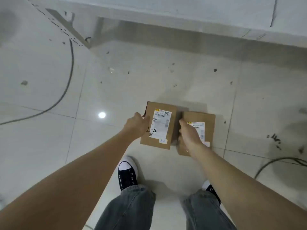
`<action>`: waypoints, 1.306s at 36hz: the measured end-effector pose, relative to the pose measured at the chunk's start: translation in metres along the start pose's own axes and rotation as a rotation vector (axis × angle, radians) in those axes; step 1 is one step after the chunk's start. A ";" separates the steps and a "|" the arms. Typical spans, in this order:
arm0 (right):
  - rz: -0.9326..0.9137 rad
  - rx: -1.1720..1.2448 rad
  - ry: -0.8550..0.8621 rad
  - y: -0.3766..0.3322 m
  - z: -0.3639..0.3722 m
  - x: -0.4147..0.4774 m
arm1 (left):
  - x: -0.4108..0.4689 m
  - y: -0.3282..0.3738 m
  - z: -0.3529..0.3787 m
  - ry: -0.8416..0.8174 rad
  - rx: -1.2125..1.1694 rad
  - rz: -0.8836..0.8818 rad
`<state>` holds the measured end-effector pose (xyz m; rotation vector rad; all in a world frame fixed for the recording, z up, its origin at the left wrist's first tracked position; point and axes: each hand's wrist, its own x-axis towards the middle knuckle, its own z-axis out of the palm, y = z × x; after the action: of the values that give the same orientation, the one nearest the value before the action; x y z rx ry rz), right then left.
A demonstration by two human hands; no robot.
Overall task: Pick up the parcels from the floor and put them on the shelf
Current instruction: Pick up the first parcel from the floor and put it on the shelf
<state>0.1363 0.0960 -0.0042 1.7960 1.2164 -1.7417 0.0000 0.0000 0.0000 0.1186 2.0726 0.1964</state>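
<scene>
Two small brown cardboard parcels with white shipping labels sit side by side on the tiled floor in front of my feet. The left parcel [172,113] bears a handwritten "4" on its label. My left hand [137,126] grips this parcel's left edge, fingers curled around the side. The right parcel [208,121] lies slightly nearer to me. My right hand [188,135] is pressed against the right parcel's left side and partly covers its label; whether it grips the box is unclear. A white shelf board [199,12] runs across the top of the view.
A slotted white shelf upright [66,29] slants down at the upper left. A dark cable [69,70] curves over the floor on the left, another cable [274,161] lies at the right. My two black sneakers and grey trousers are below the parcels. Dirt specks dot the tiles.
</scene>
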 end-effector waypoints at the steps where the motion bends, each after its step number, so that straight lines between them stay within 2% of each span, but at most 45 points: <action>1: -0.006 0.025 -0.006 0.002 0.004 0.007 | 0.007 0.000 0.006 -0.022 -0.009 -0.001; 11: 0.015 0.043 -0.004 0.038 0.035 0.094 | 0.066 -0.013 0.047 -0.067 -0.156 -0.079; 25: 0.082 0.176 0.005 0.040 0.042 0.103 | 0.085 -0.008 0.062 -0.074 -0.261 -0.114; 37: 0.091 0.169 -0.014 0.031 0.041 0.079 | 0.065 -0.003 0.046 -0.041 -0.225 -0.109; 47: 0.015 0.096 -0.029 -0.016 0.018 0.009 | -0.002 0.020 -0.005 -0.020 -0.265 -0.046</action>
<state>0.1120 0.0942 -0.0111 1.8219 1.1232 -1.8393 -0.0037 0.0191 0.0076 -0.0885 2.0074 0.4371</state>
